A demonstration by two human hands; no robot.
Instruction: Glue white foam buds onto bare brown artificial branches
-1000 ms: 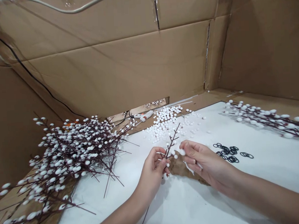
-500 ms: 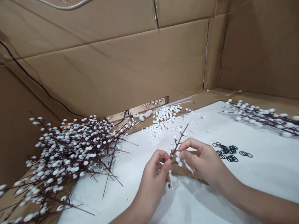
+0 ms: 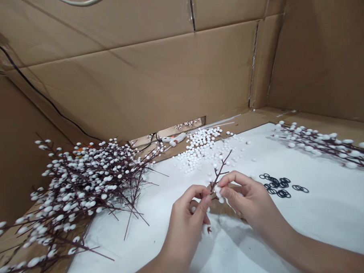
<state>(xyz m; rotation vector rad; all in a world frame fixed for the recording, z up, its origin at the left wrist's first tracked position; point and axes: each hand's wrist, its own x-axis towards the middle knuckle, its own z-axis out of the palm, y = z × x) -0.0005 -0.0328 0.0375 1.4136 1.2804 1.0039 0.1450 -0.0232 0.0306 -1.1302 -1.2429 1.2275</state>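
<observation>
A dark brown artificial berry branch (image 3: 222, 166) slants upward between my hands. My left hand (image 3: 190, 216) is closed around its lower part, thumb against fingers. On the branch's right side, my right hand (image 3: 247, 196) pinches a white berry (image 3: 218, 189) close to the stem. More white berries cluster just under those fingertips. The upper twigs end bare. Below my left fingers a small reddish-brown tip (image 3: 209, 230) pokes out. My left palm hides part of the stem.
A heap of white-berried branches (image 3: 90, 176) lies at left, and more branches (image 3: 327, 140) at right. Loose white berries (image 3: 200, 141) and a white glue gun (image 3: 174, 140) are at the back. Black rings (image 3: 276, 184) lie right of my hands. Cardboard walls (image 3: 155, 81) enclose the white board (image 3: 129, 255).
My right fingers have come in closer to the stem with the white berry. Both hands have shifted slightly downward in the view, and the branch has tilted a little.
</observation>
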